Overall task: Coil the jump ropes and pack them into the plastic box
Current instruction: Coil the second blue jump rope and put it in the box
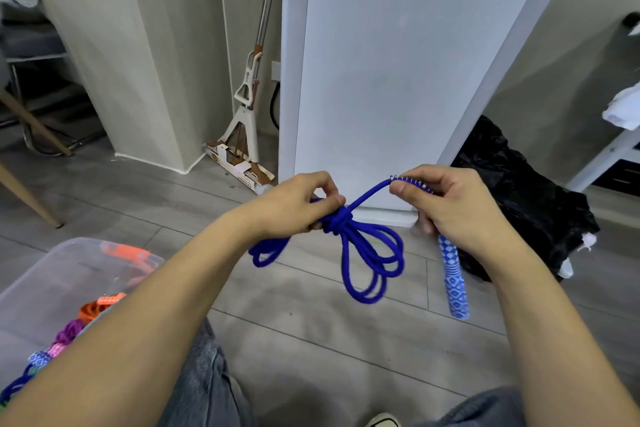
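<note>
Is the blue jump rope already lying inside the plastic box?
No, the blue jump rope hangs above the floor, held by the left hand and right hand, while the plastic box stands apart.

Grey plank floor carries plastic box (clear), mop, black bag.

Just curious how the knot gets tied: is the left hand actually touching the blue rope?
Touching. The head view shows the left hand pinching the blue rope at its wrapped knot, fingers closed right on the strands.
</note>
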Demonstrator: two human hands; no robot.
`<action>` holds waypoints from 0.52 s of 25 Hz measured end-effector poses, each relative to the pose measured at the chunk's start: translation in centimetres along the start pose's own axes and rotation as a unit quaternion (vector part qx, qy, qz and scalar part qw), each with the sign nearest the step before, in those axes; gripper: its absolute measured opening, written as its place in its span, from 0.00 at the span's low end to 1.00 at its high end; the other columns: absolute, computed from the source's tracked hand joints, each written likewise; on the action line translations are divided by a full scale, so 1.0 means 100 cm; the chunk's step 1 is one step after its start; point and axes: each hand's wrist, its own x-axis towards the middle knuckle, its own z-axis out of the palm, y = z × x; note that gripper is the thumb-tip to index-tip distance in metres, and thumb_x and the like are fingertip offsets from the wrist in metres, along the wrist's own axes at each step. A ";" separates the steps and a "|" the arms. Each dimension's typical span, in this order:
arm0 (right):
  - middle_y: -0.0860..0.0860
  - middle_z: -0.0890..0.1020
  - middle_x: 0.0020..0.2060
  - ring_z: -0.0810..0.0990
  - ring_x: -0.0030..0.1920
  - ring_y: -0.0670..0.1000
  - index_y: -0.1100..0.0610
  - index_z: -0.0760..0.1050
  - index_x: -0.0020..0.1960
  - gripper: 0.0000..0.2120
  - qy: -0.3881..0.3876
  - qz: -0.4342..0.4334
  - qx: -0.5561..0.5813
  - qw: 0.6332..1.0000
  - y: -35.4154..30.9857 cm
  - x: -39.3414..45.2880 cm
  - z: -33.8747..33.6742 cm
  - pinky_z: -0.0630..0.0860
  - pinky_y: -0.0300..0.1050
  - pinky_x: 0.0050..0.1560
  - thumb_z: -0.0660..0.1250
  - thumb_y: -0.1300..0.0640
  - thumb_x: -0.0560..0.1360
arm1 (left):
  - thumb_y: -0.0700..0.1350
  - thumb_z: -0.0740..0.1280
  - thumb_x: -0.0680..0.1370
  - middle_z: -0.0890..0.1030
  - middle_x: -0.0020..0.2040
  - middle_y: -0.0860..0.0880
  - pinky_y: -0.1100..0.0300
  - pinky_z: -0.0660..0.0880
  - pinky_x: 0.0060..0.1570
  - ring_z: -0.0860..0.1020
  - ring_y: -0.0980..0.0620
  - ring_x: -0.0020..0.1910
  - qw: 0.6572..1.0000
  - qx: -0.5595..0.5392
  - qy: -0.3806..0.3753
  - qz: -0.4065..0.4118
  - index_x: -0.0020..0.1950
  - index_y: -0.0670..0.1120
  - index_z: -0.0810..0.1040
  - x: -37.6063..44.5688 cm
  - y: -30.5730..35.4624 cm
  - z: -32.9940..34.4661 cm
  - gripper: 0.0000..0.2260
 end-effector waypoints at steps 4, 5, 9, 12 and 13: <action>0.55 0.77 0.29 0.65 0.30 0.51 0.55 0.85 0.42 0.06 0.051 -0.001 0.034 0.998 0.002 0.002 -0.002 0.63 0.41 0.30 0.75 0.53 0.74 | 0.49 0.58 0.84 0.64 0.27 0.50 0.61 0.61 0.27 0.59 0.54 0.23 0.904 -0.400 -0.143 -0.043 0.44 0.45 0.75 -0.008 0.015 -0.002 0.13; 0.54 0.76 0.28 0.66 0.29 0.51 0.58 0.84 0.41 0.07 0.047 0.009 0.044 0.998 0.002 0.003 0.001 0.63 0.39 0.29 0.74 0.55 0.75 | 0.51 0.57 0.84 0.62 0.27 0.51 0.61 0.60 0.28 0.57 0.55 0.22 0.871 -0.456 -0.176 -0.045 0.44 0.45 0.76 -0.011 0.019 0.001 0.15; 0.45 0.72 0.21 0.68 0.23 0.44 0.54 0.80 0.37 0.15 -0.056 0.103 0.033 0.993 0.004 0.006 0.025 0.64 0.37 0.28 0.65 0.55 0.81 | 0.55 0.64 0.80 0.60 0.28 0.53 0.64 0.61 0.28 0.59 0.60 0.21 0.799 -0.556 -0.226 -0.014 0.54 0.43 0.79 -0.011 0.028 0.012 0.16; 0.55 0.69 0.26 0.64 0.22 0.49 0.61 0.81 0.44 0.20 -0.093 0.151 0.013 0.984 0.006 0.001 0.029 0.60 0.39 0.25 0.62 0.47 0.82 | 0.54 0.68 0.78 0.62 0.28 0.53 0.64 0.63 0.26 0.60 0.58 0.22 0.806 -0.590 -0.042 -0.029 0.44 0.45 0.78 -0.002 0.028 0.010 0.13; 0.55 0.70 0.27 0.65 0.23 0.50 0.62 0.81 0.46 0.19 -0.104 0.160 0.024 0.981 0.005 -0.002 0.025 0.60 0.40 0.25 0.63 0.47 0.82 | 0.54 0.68 0.78 0.62 0.28 0.52 0.63 0.64 0.26 0.59 0.57 0.22 0.802 -0.595 0.043 -0.036 0.43 0.45 0.76 0.002 0.026 0.006 0.13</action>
